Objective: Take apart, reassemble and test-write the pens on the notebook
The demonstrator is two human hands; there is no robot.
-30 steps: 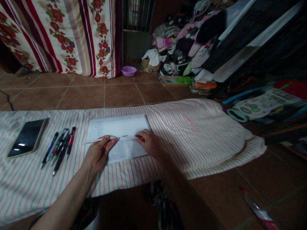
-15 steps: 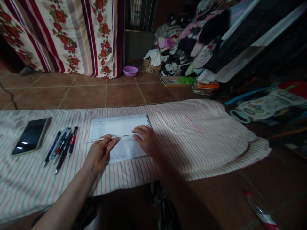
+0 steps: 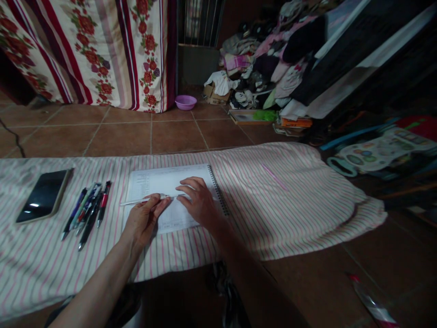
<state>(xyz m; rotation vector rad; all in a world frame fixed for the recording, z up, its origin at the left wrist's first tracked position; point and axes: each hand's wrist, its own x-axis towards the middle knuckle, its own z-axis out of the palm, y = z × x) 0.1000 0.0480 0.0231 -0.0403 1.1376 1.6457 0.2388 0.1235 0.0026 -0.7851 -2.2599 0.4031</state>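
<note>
Head view: a white pen (image 3: 134, 201) is pinched by the thumb and fingers of the left hand (image 3: 141, 221) and held flat across the middle of the spiral notebook (image 3: 153, 180). The right hand (image 3: 198, 202) is rested on the notebook too, fingers loosely together, tips at the pen's thin end. A printed grid can be seen on the page. Filled cells can't be made out tbh, so probably little has been written. Left of the notebook, spare pens (image 3: 87, 212) and a phone (image 3: 43, 195) are laid out on the striped cloth (image 3: 290, 200).
</note>
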